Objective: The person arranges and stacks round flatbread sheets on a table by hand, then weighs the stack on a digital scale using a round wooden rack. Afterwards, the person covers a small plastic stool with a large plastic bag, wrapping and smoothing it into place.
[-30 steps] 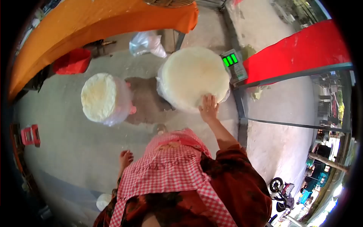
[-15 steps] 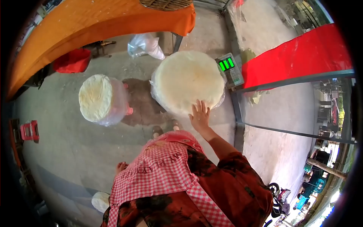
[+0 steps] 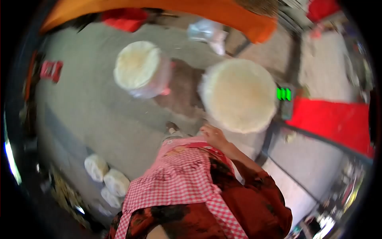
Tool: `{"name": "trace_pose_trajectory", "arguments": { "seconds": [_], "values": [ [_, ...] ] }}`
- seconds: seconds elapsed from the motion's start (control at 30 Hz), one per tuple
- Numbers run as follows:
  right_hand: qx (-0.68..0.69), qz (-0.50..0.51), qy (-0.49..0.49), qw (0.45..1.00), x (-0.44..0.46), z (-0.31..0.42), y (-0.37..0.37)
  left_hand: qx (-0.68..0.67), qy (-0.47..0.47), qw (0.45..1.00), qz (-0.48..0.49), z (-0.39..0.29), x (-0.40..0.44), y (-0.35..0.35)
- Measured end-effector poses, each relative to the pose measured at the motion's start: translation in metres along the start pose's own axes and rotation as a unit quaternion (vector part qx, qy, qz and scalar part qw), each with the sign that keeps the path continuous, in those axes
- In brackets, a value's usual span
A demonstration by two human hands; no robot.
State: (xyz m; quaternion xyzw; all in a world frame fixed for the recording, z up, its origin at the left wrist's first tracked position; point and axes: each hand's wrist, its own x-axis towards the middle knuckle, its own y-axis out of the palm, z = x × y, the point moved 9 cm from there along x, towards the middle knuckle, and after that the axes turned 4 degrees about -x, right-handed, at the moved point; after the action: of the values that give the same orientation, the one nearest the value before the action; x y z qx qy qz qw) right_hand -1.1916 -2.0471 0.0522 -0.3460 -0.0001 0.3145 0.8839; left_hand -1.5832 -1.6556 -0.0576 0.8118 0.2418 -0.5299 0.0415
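My right hand (image 3: 215, 136) is in front of the apron, by my waist, with its fingers curled in and slightly blurred. I see nothing in it. Just beyond it stands a wide, round, pale stack (image 3: 240, 95) with a flat top and clear plastic around its sides; the hand is apart from it. A digital scale display (image 3: 284, 95) with green digits sits at the stack's right edge. To the left, a smaller round pale stack (image 3: 137, 65) in clear plastic rests on something pink. My left hand is out of view.
Several pale wrapped rolls (image 3: 116, 182) lie on the floor at lower left. A red stool (image 3: 51, 71) is at far left. An orange-covered table (image 3: 179, 14) runs along the top, with a plastic bag (image 3: 205, 30) near it. Red cloth (image 3: 330, 123) covers a frame at right.
My right hand has left the wide stack's near edge and drawn back to my waist, its spread fingers now curled. The view has turned left, and my left hand no longer shows.
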Motion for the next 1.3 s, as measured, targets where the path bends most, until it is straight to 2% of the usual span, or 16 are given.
{"name": "trace_pose_trajectory", "arguments": {
  "seconds": [0.23,0.37,0.47,0.53,0.57,0.6,0.7,0.8,0.83,0.93,1.03,1.1,1.13,1.3],
  "values": [
    [-0.073,0.153,0.040,0.985,0.050,0.013,0.068,-0.072,-0.011,0.997,-0.001,0.038,0.006,-0.024],
    [0.141,0.183,0.167,0.958,0.114,-0.018,0.136,-0.121,-0.027,0.992,-0.003,0.066,0.020,-0.053],
    [0.256,0.193,0.285,0.903,0.168,-0.018,0.181,-0.186,-0.039,0.982,-0.013,0.084,0.037,-0.078],
    [0.357,0.189,0.327,0.854,0.215,-0.017,0.215,-0.259,-0.047,0.964,-0.027,0.093,0.047,-0.099],
    [0.407,0.185,0.352,0.822,0.237,-0.018,0.237,-0.302,-0.055,0.951,-0.047,0.098,0.048,-0.113],
    [0.367,0.160,0.386,0.831,0.263,-0.019,0.244,-0.335,-0.067,0.937,-0.070,0.096,0.044,-0.124],
    [0.354,0.065,0.417,0.835,0.345,-0.039,0.271,-0.331,-0.109,0.921,-0.172,0.051,0.003,-0.150],
    [0.394,-0.059,0.502,0.768,0.401,-0.062,0.292,-0.318,-0.124,0.922,-0.181,0.083,-0.014,-0.155],
    [0.461,-0.054,0.485,0.741,0.423,-0.096,0.316,-0.296,-0.135,0.925,-0.197,0.095,-0.023,-0.155],
    [0.587,-0.101,0.458,0.660,0.452,-0.070,0.318,-0.244,-0.183,0.935,-0.179,0.117,-0.033,-0.125],
    [0.501,-0.145,0.526,0.672,0.443,-0.071,0.306,-0.259,-0.210,0.934,-0.129,0.108,-0.023,-0.089],
    [0.581,-0.110,0.483,0.646,0.448,-0.072,0.311,-0.273,-0.219,0.931,-0.106,0.092,-0.009,-0.075],
    [0.579,-0.105,0.457,0.667,0.449,-0.063,0.304,-0.278,-0.221,0.930,-0.097,0.083,-0.001,-0.073],
    [0.537,-0.117,0.477,0.686,0.445,-0.028,0.278,-0.299,-0.191,0.933,-0.055,0.047,0.053,-0.094]
  ]
}}
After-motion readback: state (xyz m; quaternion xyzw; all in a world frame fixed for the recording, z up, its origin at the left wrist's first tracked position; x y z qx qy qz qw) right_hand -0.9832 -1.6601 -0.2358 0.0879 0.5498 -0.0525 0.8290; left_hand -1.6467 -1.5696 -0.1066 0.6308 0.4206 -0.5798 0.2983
